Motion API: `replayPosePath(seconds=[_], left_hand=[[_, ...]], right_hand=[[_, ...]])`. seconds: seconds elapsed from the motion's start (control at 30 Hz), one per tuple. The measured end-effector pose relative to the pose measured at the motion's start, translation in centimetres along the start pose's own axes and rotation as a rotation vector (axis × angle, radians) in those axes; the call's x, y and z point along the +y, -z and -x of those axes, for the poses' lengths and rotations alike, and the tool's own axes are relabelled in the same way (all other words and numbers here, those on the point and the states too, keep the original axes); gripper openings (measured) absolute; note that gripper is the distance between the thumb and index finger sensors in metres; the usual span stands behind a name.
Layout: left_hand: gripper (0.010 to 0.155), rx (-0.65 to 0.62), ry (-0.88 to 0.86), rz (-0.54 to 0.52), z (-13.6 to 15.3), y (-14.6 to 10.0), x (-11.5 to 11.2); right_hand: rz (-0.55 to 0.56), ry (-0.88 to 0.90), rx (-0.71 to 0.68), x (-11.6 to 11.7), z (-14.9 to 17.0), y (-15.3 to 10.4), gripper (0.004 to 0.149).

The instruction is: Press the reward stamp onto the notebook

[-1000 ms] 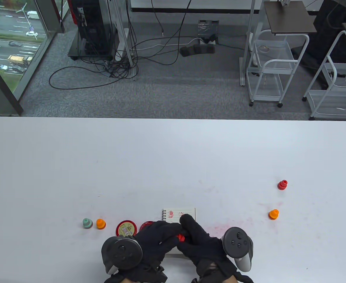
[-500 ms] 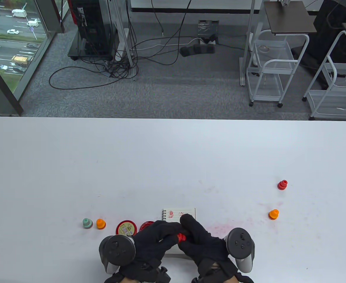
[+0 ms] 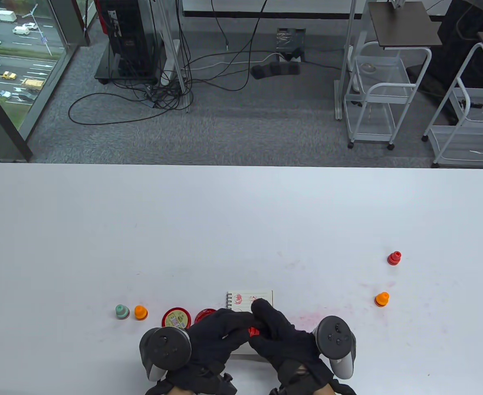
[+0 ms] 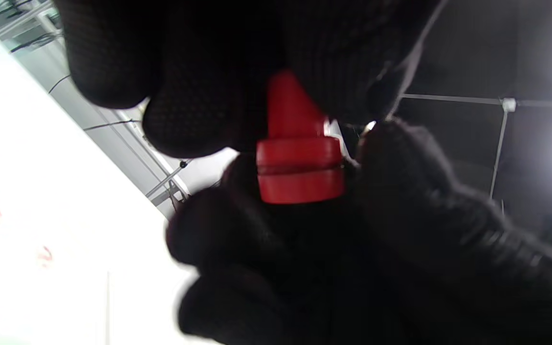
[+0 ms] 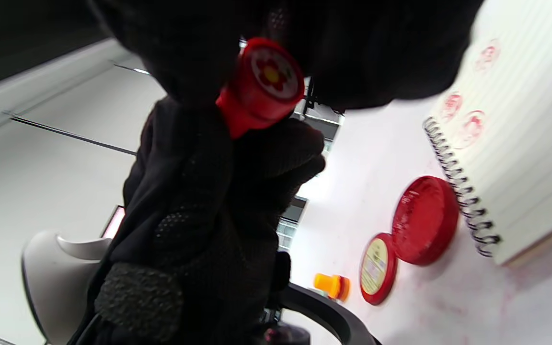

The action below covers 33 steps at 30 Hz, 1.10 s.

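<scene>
Holding a small red stamp [image 3: 253, 331] between both hands over the near half of the spiral notebook [image 3: 250, 299], table view: my left hand [image 3: 218, 335] and right hand [image 3: 280, 337] meet fingertip to fingertip on it, both curled round it. The far strip of the page shows red prints already. Left of the notebook sit the open red ink pad [image 3: 203, 314] and its lid [image 3: 176, 319], then an orange stamp [image 3: 141, 312] and a green stamp [image 3: 122, 311]; another orange stamp [image 3: 382, 299] and a red stamp [image 3: 394, 258] stand well apart on the right.

Left wrist view: my fingers [image 4: 185, 110] pinch the stamp's tapered handle, the wide ringed base pointing toward the right-hand fingers [image 4: 400, 163] (looks like a cap seam there, can't confirm).

Right wrist view: the stamp's round flower-marked end [image 5: 272, 74] shows between my gloves, held off the paper; notebook and ink pad lie below, to the right.

Step, as I judge it: readying the stamp in hand, either uncapping or orienting it, page not yet pressed. Next move calls for one hand to let go, the face turned down, then a straight push onto a bare patch of page.
</scene>
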State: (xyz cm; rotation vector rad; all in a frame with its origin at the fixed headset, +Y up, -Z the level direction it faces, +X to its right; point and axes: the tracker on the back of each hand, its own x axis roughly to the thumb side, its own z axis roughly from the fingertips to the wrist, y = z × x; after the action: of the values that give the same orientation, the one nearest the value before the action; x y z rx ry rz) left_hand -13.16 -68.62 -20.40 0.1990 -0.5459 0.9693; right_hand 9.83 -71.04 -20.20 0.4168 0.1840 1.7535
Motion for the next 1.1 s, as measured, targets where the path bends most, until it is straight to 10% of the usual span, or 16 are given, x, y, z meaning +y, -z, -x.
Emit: replayPosePath(seconds=[0.23,0.47,0.67,1.1], left_hand=[[0.047,-0.002,0.269,-0.048,0.2,0.0,3.7],[0.046,0.308,0.456,-0.081,3.7,-2.0,8.2],[0.048,0.641,0.622,0.165,5.8,-2.5,8.9],[0.046,0.746,0.676,0.454,7.5,-2.6,6.7]], right_hand=[[0.188,-0.093,-0.030,-3.2,-0.5,-1.1,0.069],[0.259,-0.245,-0.041,-4.2,-0.6,-1.6,0.063],[0.246,-0.312,-0.013,-4.1,-0.2,-1.5,0.062],[0.276,-0.422,0.000,-4.7,0.1,-1.6,0.061]])
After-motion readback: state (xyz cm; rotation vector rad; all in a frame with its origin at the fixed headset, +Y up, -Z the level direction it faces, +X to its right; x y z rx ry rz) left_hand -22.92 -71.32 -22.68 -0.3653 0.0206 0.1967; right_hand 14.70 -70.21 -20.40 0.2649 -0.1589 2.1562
